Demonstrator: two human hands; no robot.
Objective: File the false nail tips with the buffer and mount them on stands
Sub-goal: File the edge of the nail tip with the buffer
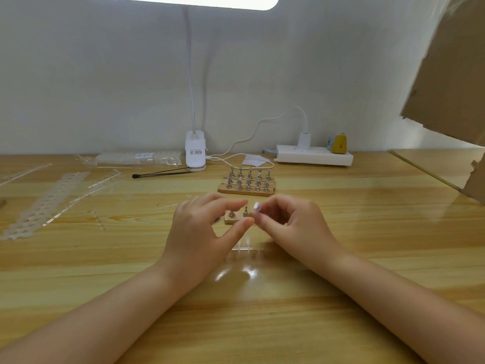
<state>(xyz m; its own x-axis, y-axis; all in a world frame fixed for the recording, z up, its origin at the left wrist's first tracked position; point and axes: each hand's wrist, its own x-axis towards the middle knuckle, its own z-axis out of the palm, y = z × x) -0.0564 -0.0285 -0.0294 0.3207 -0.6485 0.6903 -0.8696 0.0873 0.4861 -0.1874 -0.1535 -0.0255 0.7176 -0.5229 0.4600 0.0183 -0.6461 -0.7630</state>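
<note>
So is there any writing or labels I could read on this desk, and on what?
Lamp base: a label with dark print and a red strip, too blurred to read.
Clear plastic packet: a white sticker with print, too small to read.
Nothing else shows legible text.

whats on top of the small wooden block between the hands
Two small metal stands sit upright on the wooden block. The left hand covers the block's left end, so anything there is hidden.
</note>
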